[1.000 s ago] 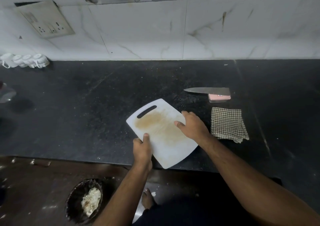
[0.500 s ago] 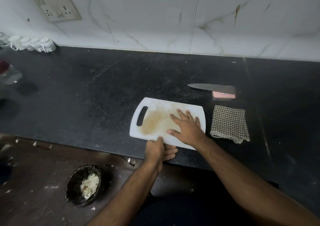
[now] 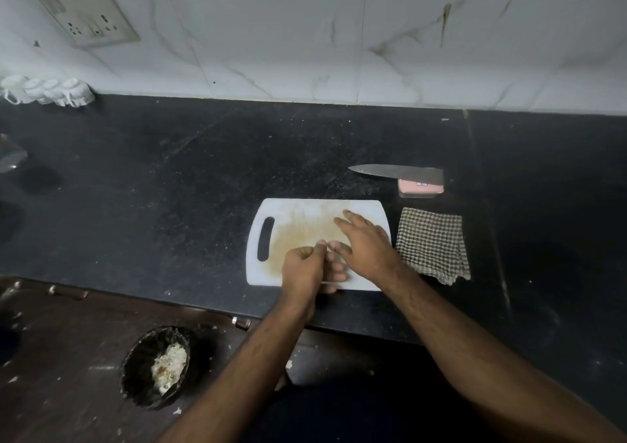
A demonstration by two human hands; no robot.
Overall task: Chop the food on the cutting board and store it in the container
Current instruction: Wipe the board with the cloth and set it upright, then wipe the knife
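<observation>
One knife (image 3: pixel 395 173) behind cutting board (image 3: pixel 305 212), checked cloth (image 3: pixel 432 244) beside

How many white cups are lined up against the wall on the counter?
4 white cups show, in a row at the far left of the counter against the wall. The frame edge cuts the row there, so more may be hidden.

Person, seen from the head camera. Both forearms are bare to the lower frame edge, with no sleeve, watch, bracelet or ring visible; fine hair shows along the forearms. Left hand (image 3: pixel 303 268) and right hand (image 3: pixel 368 247) are ungloved, with short nails. Dark clothing covers the lower body at the bottom centre; its type cannot be told in the dim light.
</observation>
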